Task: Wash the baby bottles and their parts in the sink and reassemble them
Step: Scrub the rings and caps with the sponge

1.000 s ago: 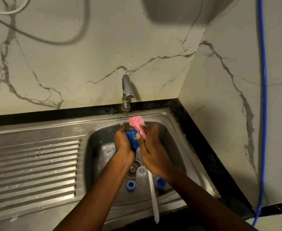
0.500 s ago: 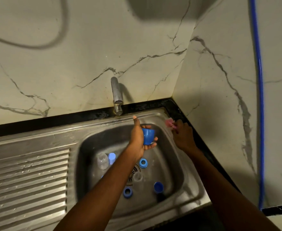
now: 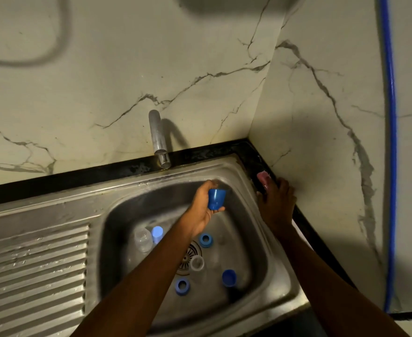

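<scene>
Head-worn view, near, down onto sink [image 3: 127, 190]

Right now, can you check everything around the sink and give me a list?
Surface: steel sink with ribbed drainboard.
Job's things: blue cap in hand; blue rings, second cap, clear bottle in the basin; pink scrubber on the black ledge.
Clutter: nothing seen.
Hands: left hand grips the blue cap; right hand at the scrubber, grip unclear.
Cables: blue hose down the right wall; grey loop top left, cable or shadow.
Surroundings: marble walls; tap, no water seen.
</scene>
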